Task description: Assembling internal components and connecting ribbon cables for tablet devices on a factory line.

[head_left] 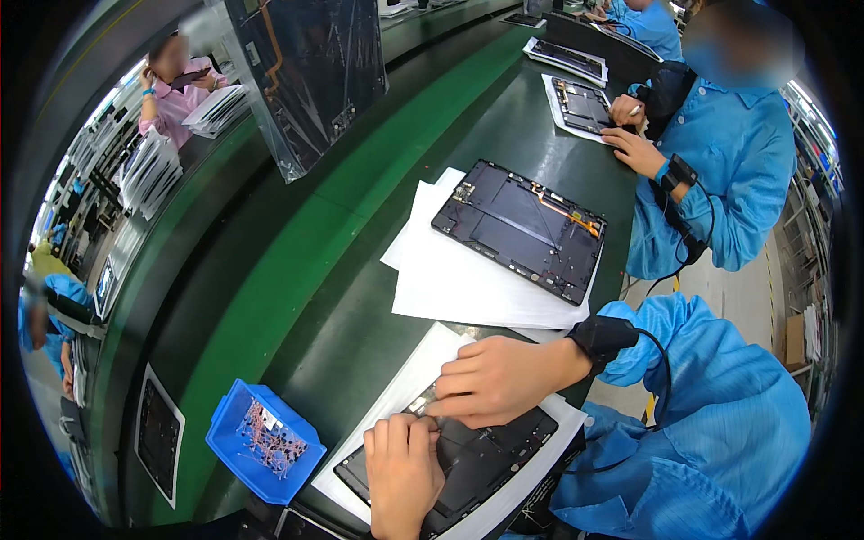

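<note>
An opened black tablet housing (508,450) lies on white paper sheets (382,396) in front of me. Over its upper left part my left hand (403,463) is closed, the thumb and fingertips drawn together. My right hand (499,378) comes in from the right, fingers bent down and closed beside the left fingertips at the housing's edge. Whatever sits between the fingers of either hand is hidden or too small to name. A blue plastic bin (265,441) with thin pinkish wires and small parts stands left of the housing.
Another opened tablet housing (526,229) with an orange flex cable rests on paper beyond my hands. A co-worker in a blue smock (729,171) handles a further housing (583,106). A green conveyor belt (310,225) runs alongside, carrying a tablet part (159,436). A clear bag (310,81) hangs above.
</note>
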### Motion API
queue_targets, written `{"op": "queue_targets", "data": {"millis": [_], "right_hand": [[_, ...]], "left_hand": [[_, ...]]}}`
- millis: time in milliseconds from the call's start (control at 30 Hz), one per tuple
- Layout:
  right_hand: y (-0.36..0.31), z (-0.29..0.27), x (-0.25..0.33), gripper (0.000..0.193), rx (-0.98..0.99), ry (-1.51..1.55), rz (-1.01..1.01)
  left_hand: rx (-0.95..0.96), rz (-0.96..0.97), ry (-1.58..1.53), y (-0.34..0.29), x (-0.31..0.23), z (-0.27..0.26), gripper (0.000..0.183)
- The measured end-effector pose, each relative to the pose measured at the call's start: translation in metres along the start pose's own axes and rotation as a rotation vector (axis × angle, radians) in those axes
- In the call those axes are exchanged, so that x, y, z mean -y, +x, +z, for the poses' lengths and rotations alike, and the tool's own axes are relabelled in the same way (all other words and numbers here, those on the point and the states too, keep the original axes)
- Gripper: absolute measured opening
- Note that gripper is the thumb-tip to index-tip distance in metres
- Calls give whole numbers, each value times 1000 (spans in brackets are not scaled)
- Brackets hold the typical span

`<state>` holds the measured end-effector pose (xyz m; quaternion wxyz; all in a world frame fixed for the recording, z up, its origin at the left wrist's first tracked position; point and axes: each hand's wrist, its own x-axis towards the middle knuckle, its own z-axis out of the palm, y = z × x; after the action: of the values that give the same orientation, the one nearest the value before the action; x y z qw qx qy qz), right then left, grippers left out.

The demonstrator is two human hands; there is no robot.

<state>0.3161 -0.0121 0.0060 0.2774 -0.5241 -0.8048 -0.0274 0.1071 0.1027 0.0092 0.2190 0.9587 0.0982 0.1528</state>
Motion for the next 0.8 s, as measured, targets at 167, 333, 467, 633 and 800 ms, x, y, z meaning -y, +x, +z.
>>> {"op": "queue_targets", "data": {"millis": [167, 333, 467, 633, 800], "right_hand": [[-6, -2, -4, 18, -30, -90, 8], [-21, -6, 3, 14, -96, -102, 119], [-22, -2, 4, 12, -134, -143, 79], [-25, 4, 2, 11, -147, -143, 3], [-24, 1, 2, 12, -163, -102, 48]], "left_hand": [[-25, -27, -24, 0, 0, -5, 11], [-76, -12, 127, 6, 3, 7, 18], [-43, -27, 131, 7, -6, 2, 28], [-10, 6, 172, 8, -5, 1, 34], [4, 0, 188, 8, -5, 0, 33]]}}
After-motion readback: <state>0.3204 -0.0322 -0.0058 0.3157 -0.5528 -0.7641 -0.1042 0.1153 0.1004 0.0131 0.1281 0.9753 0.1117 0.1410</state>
